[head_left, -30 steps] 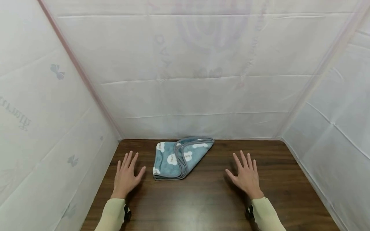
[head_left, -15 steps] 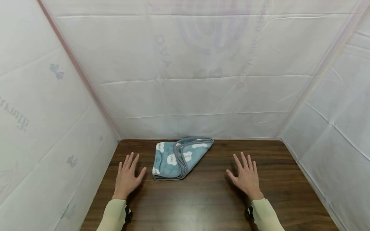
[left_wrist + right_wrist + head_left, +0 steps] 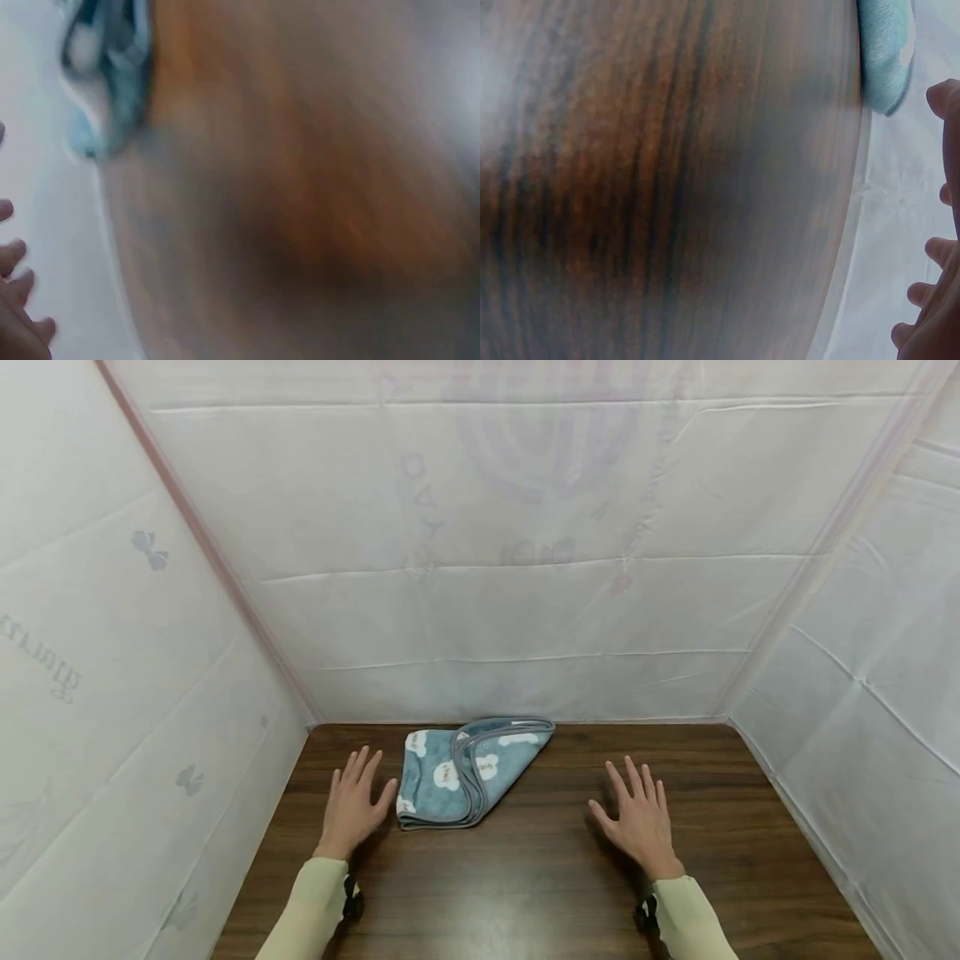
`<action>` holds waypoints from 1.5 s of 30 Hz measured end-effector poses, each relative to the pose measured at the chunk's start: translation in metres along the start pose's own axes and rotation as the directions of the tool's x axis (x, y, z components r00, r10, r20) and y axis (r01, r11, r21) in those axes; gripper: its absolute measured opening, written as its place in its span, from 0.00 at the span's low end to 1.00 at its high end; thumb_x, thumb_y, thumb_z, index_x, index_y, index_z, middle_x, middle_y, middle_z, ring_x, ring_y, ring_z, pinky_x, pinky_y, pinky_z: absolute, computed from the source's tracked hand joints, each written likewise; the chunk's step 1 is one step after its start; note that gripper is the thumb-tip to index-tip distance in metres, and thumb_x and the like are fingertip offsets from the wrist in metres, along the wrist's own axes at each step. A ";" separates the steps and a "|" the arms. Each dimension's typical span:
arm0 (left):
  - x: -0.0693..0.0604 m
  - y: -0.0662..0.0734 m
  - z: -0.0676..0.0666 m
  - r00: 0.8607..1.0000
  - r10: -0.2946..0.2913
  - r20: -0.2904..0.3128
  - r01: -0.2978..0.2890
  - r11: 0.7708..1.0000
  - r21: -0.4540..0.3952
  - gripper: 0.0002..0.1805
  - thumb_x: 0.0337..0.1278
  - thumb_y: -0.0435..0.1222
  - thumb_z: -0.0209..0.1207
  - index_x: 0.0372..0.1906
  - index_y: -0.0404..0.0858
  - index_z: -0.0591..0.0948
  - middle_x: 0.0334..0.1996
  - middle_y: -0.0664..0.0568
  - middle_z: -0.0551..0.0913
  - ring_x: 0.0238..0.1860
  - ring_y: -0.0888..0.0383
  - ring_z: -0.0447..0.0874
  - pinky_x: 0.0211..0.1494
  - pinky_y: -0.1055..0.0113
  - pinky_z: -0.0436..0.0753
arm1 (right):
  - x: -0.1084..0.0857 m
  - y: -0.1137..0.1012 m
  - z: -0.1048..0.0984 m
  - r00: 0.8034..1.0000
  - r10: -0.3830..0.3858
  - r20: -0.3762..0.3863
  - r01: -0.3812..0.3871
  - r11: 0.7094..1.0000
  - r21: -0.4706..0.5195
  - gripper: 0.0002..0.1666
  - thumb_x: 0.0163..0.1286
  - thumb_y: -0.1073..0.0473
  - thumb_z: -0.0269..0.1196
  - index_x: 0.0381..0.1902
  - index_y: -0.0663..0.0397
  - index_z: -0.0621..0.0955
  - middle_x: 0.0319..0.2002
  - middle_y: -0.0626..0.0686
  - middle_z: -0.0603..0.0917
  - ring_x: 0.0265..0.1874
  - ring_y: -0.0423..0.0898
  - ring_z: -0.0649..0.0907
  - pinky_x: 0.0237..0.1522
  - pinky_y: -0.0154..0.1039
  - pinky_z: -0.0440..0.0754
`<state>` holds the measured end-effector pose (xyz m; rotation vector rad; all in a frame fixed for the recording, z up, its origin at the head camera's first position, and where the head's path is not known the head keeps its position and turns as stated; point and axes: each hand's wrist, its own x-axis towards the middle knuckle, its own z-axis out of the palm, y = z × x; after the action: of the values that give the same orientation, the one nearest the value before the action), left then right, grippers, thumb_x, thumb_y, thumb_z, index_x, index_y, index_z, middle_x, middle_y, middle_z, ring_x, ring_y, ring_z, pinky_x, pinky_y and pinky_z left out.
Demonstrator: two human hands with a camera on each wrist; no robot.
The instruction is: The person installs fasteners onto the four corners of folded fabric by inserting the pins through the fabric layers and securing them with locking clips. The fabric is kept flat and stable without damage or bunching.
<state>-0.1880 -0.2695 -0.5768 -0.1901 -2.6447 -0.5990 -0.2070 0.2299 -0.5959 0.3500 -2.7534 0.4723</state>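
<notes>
A folded blue fleece blanket with white bone and cloud-like patches and grey edging lies at the back of the table, its right part folded to a slanting point. My left hand is just left of it, fingers spread, the thumb close to the blanket's left edge. Farther off to the right, my right hand hovers or rests with fingers spread, holding nothing. In the left wrist view the blanket is blurred at upper left. The right wrist view catches one end of the blanket beyond the table.
The dark wooden table is bounded by a white sheet wall behind it, a left sheet wall and a right sheet wall. The blanket's far edge lies close to the back wall.
My left hand has moved right, toward the blanket, in the last half second. The right hand and the blanket look nearly unmoved.
</notes>
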 end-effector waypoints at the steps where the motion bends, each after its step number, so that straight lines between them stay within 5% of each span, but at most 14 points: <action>1: 0.008 0.008 0.005 1.000 0.019 -0.011 -0.019 1.000 -0.022 0.33 0.68 0.43 0.65 0.70 0.30 0.74 0.70 0.30 0.71 0.71 0.31 0.66 0.70 0.30 0.62 | -0.001 0.001 -0.001 1.000 0.005 0.000 -0.005 1.000 0.001 0.48 0.67 0.38 0.68 0.78 0.47 0.67 0.78 0.65 0.60 0.76 0.71 0.57 0.71 0.71 0.53; 5: 0.039 0.048 0.033 0.998 0.060 -0.005 -0.060 0.992 -0.113 0.23 0.65 0.38 0.68 0.57 0.26 0.83 0.47 0.33 0.86 0.45 0.37 0.84 0.51 0.40 0.81 | -0.003 0.000 -0.003 1.000 0.016 -0.005 -0.016 1.000 0.009 0.47 0.67 0.39 0.69 0.78 0.48 0.67 0.78 0.65 0.61 0.75 0.71 0.58 0.71 0.72 0.54; 10: 0.069 0.088 0.062 0.997 -0.002 0.076 0.024 0.960 -0.280 0.16 0.67 0.38 0.66 0.50 0.28 0.87 0.24 0.47 0.84 0.17 0.56 0.73 0.26 0.57 0.77 | -0.003 -0.006 -0.002 1.000 -0.004 -0.017 0.004 1.000 0.029 0.46 0.68 0.40 0.69 0.78 0.48 0.67 0.77 0.65 0.62 0.75 0.71 0.59 0.70 0.72 0.56; 17: 0.083 0.110 0.078 0.981 -0.123 0.149 0.167 0.929 -0.329 0.10 0.65 0.36 0.68 0.43 0.33 0.90 0.28 0.49 0.87 0.25 0.58 0.82 0.31 0.57 0.83 | -0.001 -0.008 -0.003 1.000 -0.004 -0.020 0.005 1.000 0.024 0.46 0.68 0.40 0.69 0.79 0.47 0.67 0.78 0.64 0.61 0.76 0.69 0.57 0.71 0.71 0.55; 28: 0.081 0.127 0.084 0.969 -0.202 0.141 0.244 0.873 -0.423 0.02 0.60 0.29 0.69 0.36 0.33 0.90 0.28 0.47 0.88 0.29 0.53 0.87 0.36 0.54 0.86 | -0.003 -0.007 -0.005 0.999 0.014 0.032 -0.015 1.000 0.016 0.46 0.70 0.39 0.67 0.79 0.47 0.66 0.78 0.65 0.60 0.77 0.69 0.57 0.72 0.71 0.55; 34: 0.075 0.151 0.084 0.997 -0.065 0.049 0.081 0.867 -0.491 0.02 0.59 0.28 0.68 0.35 0.32 0.90 0.28 0.48 0.89 0.29 0.53 0.88 0.35 0.58 0.87 | -0.004 -0.005 -0.005 0.999 0.023 0.046 -0.024 1.000 0.017 0.45 0.70 0.39 0.66 0.79 0.47 0.66 0.78 0.64 0.60 0.76 0.69 0.58 0.71 0.71 0.55; 38: 0.067 0.179 0.090 0.998 0.064 0.019 -0.046 0.866 -0.498 0.02 0.56 0.27 0.68 0.34 0.34 0.90 0.27 0.51 0.89 0.28 0.57 0.88 0.34 0.65 0.85 | -0.006 -0.001 -0.006 0.998 0.042 0.056 -0.043 0.999 0.025 0.45 0.71 0.40 0.66 0.79 0.47 0.65 0.78 0.64 0.59 0.76 0.70 0.58 0.72 0.71 0.55; 41: 0.056 0.199 0.096 0.981 0.188 0.044 -0.143 0.862 -0.486 0.04 0.55 0.26 0.68 0.33 0.36 0.89 0.28 0.52 0.89 0.29 0.59 0.87 0.34 0.69 0.84 | -0.006 0.001 -0.005 0.997 0.050 0.061 -0.051 0.998 0.024 0.45 0.71 0.41 0.65 0.79 0.48 0.65 0.78 0.65 0.59 0.76 0.70 0.58 0.72 0.71 0.54; 45: 0.037 0.217 0.109 0.929 0.357 0.101 -0.295 0.877 -0.379 0.05 0.56 0.28 0.69 0.35 0.39 0.90 0.31 0.54 0.90 0.34 0.61 0.88 0.40 0.69 0.84 | -0.007 0.002 -0.005 0.997 0.052 0.053 -0.054 0.998 0.024 0.45 0.71 0.41 0.66 0.79 0.48 0.65 0.78 0.65 0.59 0.75 0.71 0.58 0.71 0.71 0.55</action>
<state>-0.2138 -0.0250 -0.5679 -0.8147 -2.5474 -0.9773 -0.2002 0.2350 -0.5947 0.3002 -2.8152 0.5187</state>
